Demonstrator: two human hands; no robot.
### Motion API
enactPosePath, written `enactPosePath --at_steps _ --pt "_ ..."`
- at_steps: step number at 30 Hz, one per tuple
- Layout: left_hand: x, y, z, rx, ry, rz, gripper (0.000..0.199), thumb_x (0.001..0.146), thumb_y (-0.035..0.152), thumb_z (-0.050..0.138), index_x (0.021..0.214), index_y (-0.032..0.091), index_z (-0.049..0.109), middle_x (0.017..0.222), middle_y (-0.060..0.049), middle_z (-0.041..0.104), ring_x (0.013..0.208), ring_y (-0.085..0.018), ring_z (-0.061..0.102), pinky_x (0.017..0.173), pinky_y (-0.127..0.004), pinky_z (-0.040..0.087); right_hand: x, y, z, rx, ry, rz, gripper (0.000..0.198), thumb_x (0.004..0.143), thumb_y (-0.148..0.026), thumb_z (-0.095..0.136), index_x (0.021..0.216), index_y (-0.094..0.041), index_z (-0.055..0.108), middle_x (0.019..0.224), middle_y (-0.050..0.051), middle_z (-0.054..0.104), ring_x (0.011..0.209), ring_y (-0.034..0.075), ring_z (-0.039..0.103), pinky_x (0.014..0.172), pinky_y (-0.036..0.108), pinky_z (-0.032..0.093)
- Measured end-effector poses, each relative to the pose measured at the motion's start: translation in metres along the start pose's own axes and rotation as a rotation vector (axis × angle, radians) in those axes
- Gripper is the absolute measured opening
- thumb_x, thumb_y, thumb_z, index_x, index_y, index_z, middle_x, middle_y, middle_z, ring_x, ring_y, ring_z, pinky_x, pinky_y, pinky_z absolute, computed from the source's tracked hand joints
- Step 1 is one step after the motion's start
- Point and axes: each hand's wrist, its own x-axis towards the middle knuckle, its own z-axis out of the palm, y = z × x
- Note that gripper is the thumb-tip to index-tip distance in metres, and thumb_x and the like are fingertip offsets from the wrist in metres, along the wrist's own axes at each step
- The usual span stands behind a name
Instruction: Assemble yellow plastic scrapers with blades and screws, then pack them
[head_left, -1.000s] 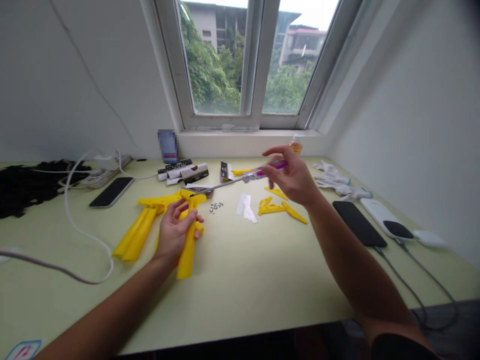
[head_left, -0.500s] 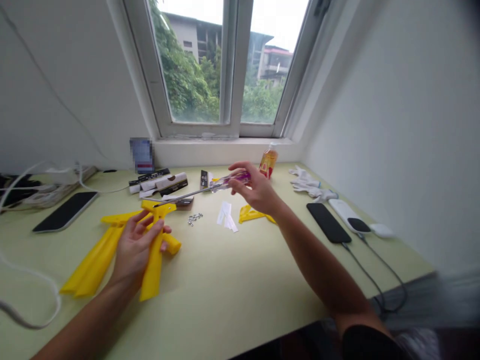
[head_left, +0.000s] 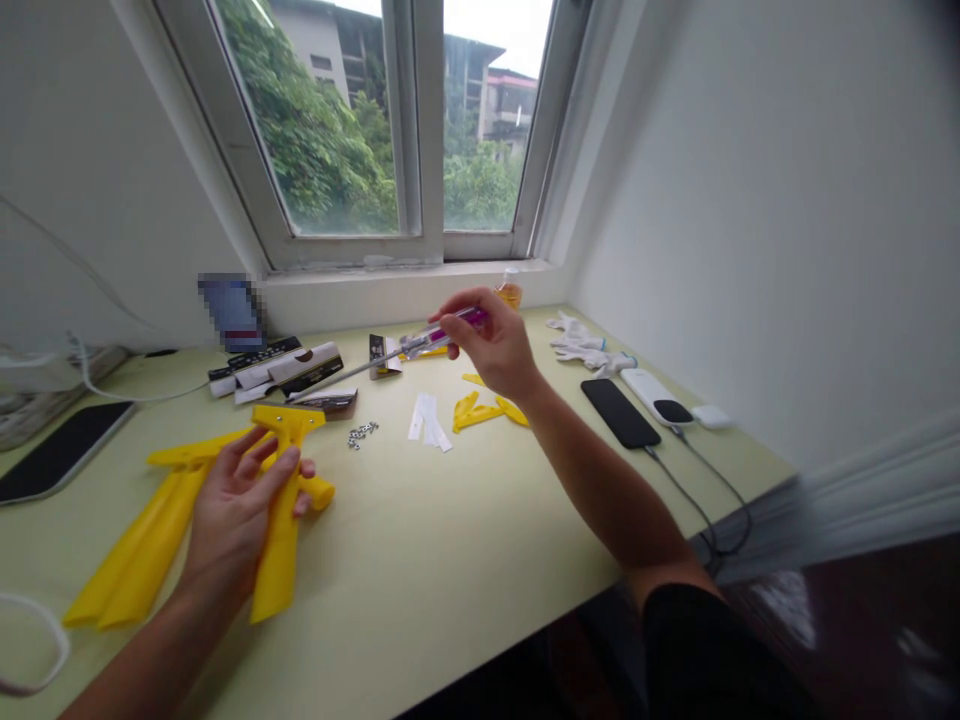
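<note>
My left hand [head_left: 241,490] is closed around the handle of a yellow scraper [head_left: 279,540], whose wide head with small screws points away from me. Further yellow scraper handles [head_left: 142,545] lie on the table to the left of that hand, and another yellow piece sticks out behind its fingers. My right hand [head_left: 491,340] grips a screwdriver [head_left: 442,335] by its clear and purple handle. The long shaft slants down to the left, its tip just above the scraper's head; whether it touches cannot be made out. A small heap of screws [head_left: 362,434] lies right of the scraper.
White strips [head_left: 430,422] and yellow parts [head_left: 480,412] lie mid-table. Black-and-white packaging [head_left: 277,370] sits at the back left, near a blurred upright device [head_left: 234,312]. A bottle [head_left: 510,290], gloves [head_left: 589,345], a cabled black phone [head_left: 619,412] and a white device [head_left: 656,398] are at the right.
The screwdriver's tip has lifted off the scraper's head, and the shaft now lies farther back. The whole view has swung to the right. Both hands keep their holds.
</note>
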Motion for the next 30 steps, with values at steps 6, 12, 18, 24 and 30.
enactPosePath --at_steps 6,12,18,24,30 --pt "0.007 0.011 -0.004 -0.029 0.044 0.027 0.047 0.066 0.022 0.079 0.109 0.027 0.059 0.105 -0.003 0.062 0.068 -0.017 0.065 0.038 -0.019 0.047 -0.021 0.0 -0.02 0.052 0.046 0.069 0.021 0.087 -0.04 0.064 0.092 -0.019 0.063 0.085 0.002 0.067 0.064 0.01 0.061 0.063 0.028 0.055" --pt "0.002 0.017 -0.004 -0.026 -0.075 -0.013 0.046 0.072 0.029 0.071 0.115 0.02 0.06 0.092 -0.006 0.066 0.057 -0.016 0.063 0.042 -0.025 0.049 -0.114 0.012 -0.054 -0.042 -0.286 0.327 0.017 0.088 -0.033 0.063 0.098 -0.021 0.071 0.108 0.009 0.068 0.099 0.02 0.065 0.083 0.035 0.056" --pt "0.008 0.026 0.016 0.302 -0.216 0.057 0.048 0.073 0.033 0.073 0.118 0.02 0.062 0.089 -0.006 0.065 0.057 -0.013 0.061 0.048 -0.025 0.052 -0.169 0.037 -0.089 -0.244 -0.39 0.441 0.029 0.088 -0.034 0.061 0.116 -0.024 0.066 0.13 0.013 0.059 0.123 0.027 0.056 0.101 0.043 0.049" --pt "0.071 0.02 0.07 0.295 -0.17 0.058 0.019 0.074 0.016 0.067 0.093 0.019 0.07 0.087 -0.005 0.064 0.066 -0.014 0.06 0.054 -0.022 0.049 -0.18 0.052 -0.087 -0.508 -0.467 0.331 0.026 0.089 -0.025 0.054 0.112 -0.027 0.068 0.127 0.009 0.06 0.122 0.025 0.056 0.106 0.044 0.044" --pt "0.105 0.0 0.118 0.133 -0.052 -0.074 0.033 0.077 0.004 0.047 0.103 0.01 0.068 0.08 -0.007 0.061 0.058 -0.012 0.057 0.06 -0.027 0.052 -0.169 0.045 -0.079 -0.607 -0.239 0.271 0.026 0.091 -0.036 0.054 0.113 -0.027 0.065 0.127 0.008 0.06 0.12 0.025 0.056 0.104 0.047 0.045"
